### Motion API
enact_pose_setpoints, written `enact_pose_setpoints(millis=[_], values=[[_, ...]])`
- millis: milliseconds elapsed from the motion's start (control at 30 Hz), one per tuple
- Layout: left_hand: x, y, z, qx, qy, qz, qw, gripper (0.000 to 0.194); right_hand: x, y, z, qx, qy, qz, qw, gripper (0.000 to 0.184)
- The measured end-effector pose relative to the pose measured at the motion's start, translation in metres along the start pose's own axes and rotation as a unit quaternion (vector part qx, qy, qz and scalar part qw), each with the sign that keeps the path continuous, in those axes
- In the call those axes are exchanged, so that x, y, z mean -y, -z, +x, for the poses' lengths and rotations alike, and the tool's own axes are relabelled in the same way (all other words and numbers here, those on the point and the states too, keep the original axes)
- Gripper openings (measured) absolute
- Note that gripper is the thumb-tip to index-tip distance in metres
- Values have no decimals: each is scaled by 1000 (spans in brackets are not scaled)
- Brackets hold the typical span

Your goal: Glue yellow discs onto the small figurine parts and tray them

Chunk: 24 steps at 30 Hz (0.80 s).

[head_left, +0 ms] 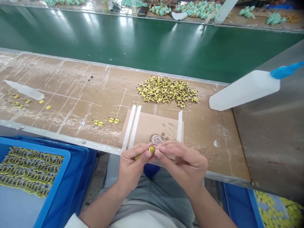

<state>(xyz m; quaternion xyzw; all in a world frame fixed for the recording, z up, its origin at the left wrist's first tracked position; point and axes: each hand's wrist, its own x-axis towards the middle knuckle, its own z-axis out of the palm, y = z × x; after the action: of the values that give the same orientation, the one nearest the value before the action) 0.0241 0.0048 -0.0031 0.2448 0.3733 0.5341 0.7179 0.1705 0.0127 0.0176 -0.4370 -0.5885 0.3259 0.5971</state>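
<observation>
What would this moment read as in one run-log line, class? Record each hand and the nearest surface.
left hand: pinches yellow part | right hand: fingers beside same part | nearby: cardboard sheet

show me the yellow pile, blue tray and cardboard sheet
yellow pile [167, 91], head view, middle of the heap
blue tray [35, 145], head view, its top rim
cardboard sheet [144, 128], head view, a bare part
</observation>
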Motion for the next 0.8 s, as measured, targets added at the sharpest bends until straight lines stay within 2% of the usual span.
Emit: enact_pose_setpoints(millis=[267,467,567,700,800], values=[[-2,-4,4,-44,59,-48,996,17,-1,1,0,5,0,18,1000,35],[0,-3,6,-8,82,-76,994,14,-4,3,-2,7,-44,42,998,35],[1,-2,7,9,70,-77,995,13,-5,6,-4,3,-63,43,997,33],[0,-2,10,16,65,-67,995,12,-2,8,-6,-9,-133,53,990,28],[-1,-2,11,10,88,-69,994,16,1,7,-5,-9,-227,134,965,19]])
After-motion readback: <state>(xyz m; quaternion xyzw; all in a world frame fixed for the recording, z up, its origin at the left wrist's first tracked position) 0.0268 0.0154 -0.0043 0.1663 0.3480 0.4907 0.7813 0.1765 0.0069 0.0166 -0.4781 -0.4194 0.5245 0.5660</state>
